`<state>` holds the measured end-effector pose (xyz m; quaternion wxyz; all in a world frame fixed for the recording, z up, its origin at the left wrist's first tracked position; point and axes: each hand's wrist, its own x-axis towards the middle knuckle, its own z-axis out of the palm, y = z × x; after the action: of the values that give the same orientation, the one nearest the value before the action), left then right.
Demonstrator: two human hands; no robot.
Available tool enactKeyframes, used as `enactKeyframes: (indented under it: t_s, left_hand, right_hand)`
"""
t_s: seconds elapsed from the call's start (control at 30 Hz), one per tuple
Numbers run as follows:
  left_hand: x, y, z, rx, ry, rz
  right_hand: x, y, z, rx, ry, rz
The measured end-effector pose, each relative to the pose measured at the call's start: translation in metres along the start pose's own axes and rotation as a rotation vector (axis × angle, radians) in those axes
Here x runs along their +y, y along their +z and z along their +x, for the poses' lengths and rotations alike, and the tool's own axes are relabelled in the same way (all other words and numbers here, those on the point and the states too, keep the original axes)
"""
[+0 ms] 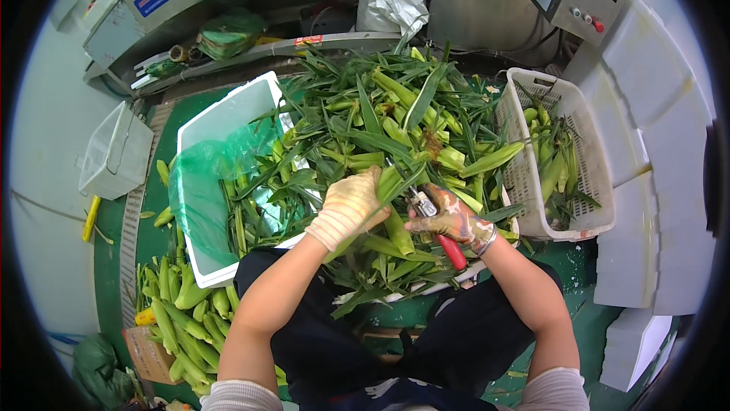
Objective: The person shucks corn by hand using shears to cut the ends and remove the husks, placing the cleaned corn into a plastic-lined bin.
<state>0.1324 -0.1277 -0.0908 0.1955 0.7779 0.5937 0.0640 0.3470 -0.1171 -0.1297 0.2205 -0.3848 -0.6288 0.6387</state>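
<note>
My left hand (349,200), in a pale striped knit glove, is closed around a green ear of corn in its husk (399,232). Its leafy end points up and away from me. Close by on the right, my right hand (459,217) wears a camouflage-patterned glove and grips pruning shears (452,251) with a red handle. The blades point up toward the leaves of the held ear and are partly hidden by them. Beneath and beyond both hands spreads a large heap of corn husks and leaves (353,97), with some ears among them.
Left of the heap stands a white foam box (191,120) lined with a green plastic bag (197,174). Many unhusked ears (182,320) lie at lower left. On the right is a white plastic crate (587,183) of corn, beside stacked white foam boxes (673,200). Steel machinery (485,6) borders the far side.
</note>
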Motion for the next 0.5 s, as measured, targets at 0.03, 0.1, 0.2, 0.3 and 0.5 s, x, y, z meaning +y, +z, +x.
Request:
enactKeyframes:
  t_s: [0.03, 0.1, 0.2, 0.3, 0.5]
  left_hand:
    - [-0.008, 0.002, 0.0, -0.006, -0.002, 0.0]
    - [-0.029, 0.009, 0.002, 0.005, -0.055, -0.427]
    - [-0.041, -0.004, -0.003, -0.152, -0.004, -1.037]
    - [-0.038, -0.011, -0.011, -0.315, 0.034, -1.412]
    - [-0.023, 0.008, -0.022, -0.456, -0.054, -1.806]
  right_hand:
    - [-0.004, 0.0, 0.002, 0.014, -0.019, -0.091]
    - [-0.003, 0.013, -0.005, 0.033, 0.232, 0.482]
    - [0.005, 0.005, -0.012, -0.006, 0.33, 0.458]
    - [-0.006, 0.009, -0.032, -0.222, 0.297, 0.263]
    - [-0.024, 0.019, -0.034, -0.305, 0.097, 0.283]
